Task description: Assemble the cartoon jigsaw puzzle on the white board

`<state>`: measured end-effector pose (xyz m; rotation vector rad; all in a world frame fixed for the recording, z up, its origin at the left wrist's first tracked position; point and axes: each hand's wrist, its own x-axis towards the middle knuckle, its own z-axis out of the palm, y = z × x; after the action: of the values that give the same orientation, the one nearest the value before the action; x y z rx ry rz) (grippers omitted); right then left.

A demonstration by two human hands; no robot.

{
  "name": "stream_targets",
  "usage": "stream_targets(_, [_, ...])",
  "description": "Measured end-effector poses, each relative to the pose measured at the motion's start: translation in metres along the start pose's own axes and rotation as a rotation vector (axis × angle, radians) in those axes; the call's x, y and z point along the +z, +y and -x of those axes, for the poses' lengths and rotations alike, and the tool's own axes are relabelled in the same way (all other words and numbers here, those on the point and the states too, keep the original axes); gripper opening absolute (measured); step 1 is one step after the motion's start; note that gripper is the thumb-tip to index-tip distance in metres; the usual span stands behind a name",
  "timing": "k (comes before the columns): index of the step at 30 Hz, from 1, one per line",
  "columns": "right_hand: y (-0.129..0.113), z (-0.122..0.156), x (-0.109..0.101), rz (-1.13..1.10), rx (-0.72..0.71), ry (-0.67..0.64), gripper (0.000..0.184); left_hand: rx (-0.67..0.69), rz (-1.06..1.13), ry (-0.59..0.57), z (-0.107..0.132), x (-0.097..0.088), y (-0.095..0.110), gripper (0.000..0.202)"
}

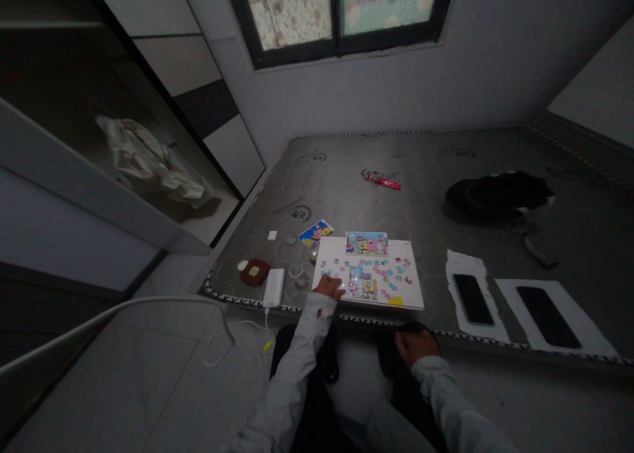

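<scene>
Puzzle pieces (377, 273) lie scattered on white board (413, 288) at near edge of grey mattress (446, 202); too small to count. L hand (329, 286) w/ fingers down on board's left edge among pieces, can't tell if it pinches one. R hand (413, 345) loosely curled below mattress edge, holds nothing visible. 2 phones (473, 299) on white paper to the right. 1 power bank (273, 287) left of board, 1 picture card (316, 234) behind it.
</scene>
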<state>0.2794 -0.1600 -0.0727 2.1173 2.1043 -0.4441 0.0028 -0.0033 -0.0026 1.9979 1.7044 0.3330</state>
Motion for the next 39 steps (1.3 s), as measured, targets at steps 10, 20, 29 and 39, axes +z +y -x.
stream_targets(10, [0.0,-0.001,-0.002,-0.009,-0.001,-0.009,0.053,0.028,-0.038,0.048,0.001,0.005,-0.001,0.024])
stream_targets(20, [-0.001,0.0,0.001,-0.007,0.004,0.032,0.05,-0.006,-0.074,0.002,0.001,-0.001,0.006,0.025])
stream_targets(29, [0.002,-0.001,0.002,-0.013,-0.029,0.054,0.05,-0.036,-0.119,0.0,0.002,-0.002,0.013,0.027])
stream_targets(39, [0.002,-0.003,0.007,0.014,-0.034,0.029,0.05,-0.046,-0.137,-0.008,0.001,0.002,0.012,0.026])
